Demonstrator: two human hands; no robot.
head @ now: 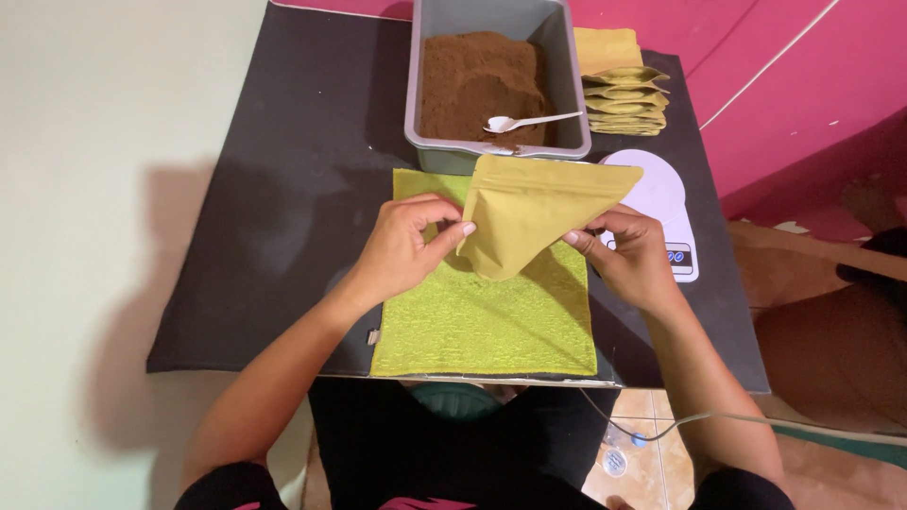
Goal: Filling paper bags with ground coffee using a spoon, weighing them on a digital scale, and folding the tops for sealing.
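- I hold a flat mustard-yellow pouch [529, 212] tilted in the air above the green cloth [487, 316], its wide end raised toward the tub.
- My left hand [406, 247] pinches the pouch's left edge between thumb and fingertips; my right hand [628, 255] grips its right edge the same way, fingers narrowed onto the material.
- I judge this to be the step of working the pouch open; the next move would call for pulling the two walls apart at the mouth without creasing them.
- The pouch looks matte, smooth and stiff like coated paper, with sharp corners and a tapered lower end.
- The cloth beneath is a square of nubbly lime-green towelling, lying flat on a dark matte table [283, 189].
- Just beyond stands a grey plastic tub [567, 85], rectangular, holding fine brown powder [472, 80] with a white spoon [524, 121] resting in it.
- Right of the tub lies a fanned stack of pouches [624, 94]; nearer me, a white scale [666, 212] sits partly behind the pouch.
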